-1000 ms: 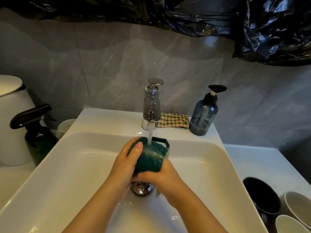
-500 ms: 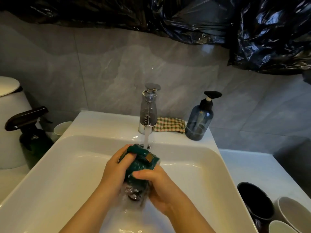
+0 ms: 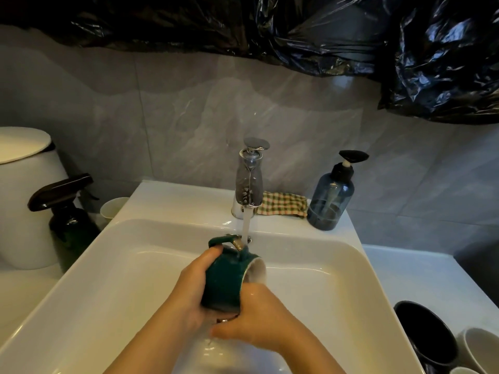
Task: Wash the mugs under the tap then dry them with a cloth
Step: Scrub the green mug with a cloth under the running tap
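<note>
A dark green mug [image 3: 225,279] lies tilted over the white sink [image 3: 108,265], its pale inside turned to the right and its handle pointing up and back. Water runs from the chrome tap [image 3: 249,182] onto the mug near the handle. My left hand [image 3: 194,290] grips the mug's body from the left, thumb up by the handle. My right hand [image 3: 259,319] holds the mug from below and the right, fingers at the rim. A checked cloth [image 3: 282,204] lies folded on the sink ledge right of the tap.
A blue soap pump bottle [image 3: 330,197] stands right of the cloth. A black mug [image 3: 424,333] and white mugs [image 3: 479,349] sit on the counter at lower right. A dark spray bottle [image 3: 67,220], a white cup [image 3: 114,209] and a white bin [image 3: 25,195] stand left of the sink.
The mug has been turned in both hands: its opening now faces right and the handle stands up at the back. The camera view has shifted slightly.
</note>
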Motion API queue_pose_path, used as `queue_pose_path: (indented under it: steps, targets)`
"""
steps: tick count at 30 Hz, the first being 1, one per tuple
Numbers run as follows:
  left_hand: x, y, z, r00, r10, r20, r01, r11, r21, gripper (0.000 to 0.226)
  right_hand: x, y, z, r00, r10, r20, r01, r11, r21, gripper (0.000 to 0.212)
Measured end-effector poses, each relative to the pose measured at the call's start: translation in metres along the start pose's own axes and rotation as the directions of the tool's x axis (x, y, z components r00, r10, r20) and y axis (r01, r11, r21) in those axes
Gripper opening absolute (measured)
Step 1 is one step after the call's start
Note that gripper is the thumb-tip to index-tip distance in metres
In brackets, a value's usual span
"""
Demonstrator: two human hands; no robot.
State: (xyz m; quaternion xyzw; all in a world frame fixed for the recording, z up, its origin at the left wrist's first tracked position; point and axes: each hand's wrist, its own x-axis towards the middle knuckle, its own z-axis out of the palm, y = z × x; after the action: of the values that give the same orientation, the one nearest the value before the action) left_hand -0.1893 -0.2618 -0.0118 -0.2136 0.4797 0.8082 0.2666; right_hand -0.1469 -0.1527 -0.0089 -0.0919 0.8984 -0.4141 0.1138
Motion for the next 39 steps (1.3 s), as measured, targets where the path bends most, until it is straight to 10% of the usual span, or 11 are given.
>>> queue_pose_path:
  steps: [6,13,20,28,39]
  targets:
    - [0.005,0.000,-0.002,0.998,0.049,-0.031,-0.048,0.998,0.046,0.039,-0.008,0.001,-0.014,0.998,0.035,0.055,-0.058,0.859,0.510,0.052]
    - [-0.002,0.003,-0.004,0.999,-0.039,-0.031,0.042,0.991,0.128,0.038,0.001,0.008,-0.007,0.966,0.015,0.257,-0.050,0.990,0.130,0.076]
    - [-0.005,0.008,-0.003,0.999,0.009,0.048,-0.017,0.983,0.184,0.036,-0.004,0.004,0.005,0.995,-0.100,-0.024,0.085,0.931,-0.355,0.082]
    - [0.001,0.002,-0.005,0.999,-0.020,0.048,0.018,0.999,0.037,0.056,-0.006,-0.007,-0.010,0.983,-0.055,0.174,-0.020,0.915,0.403,0.057]
    - [0.003,0.005,-0.006,0.999,-0.040,0.026,0.039,0.999,0.019,0.044,-0.002,0.004,-0.013,0.952,-0.164,-0.258,0.135,0.983,-0.126,0.050]
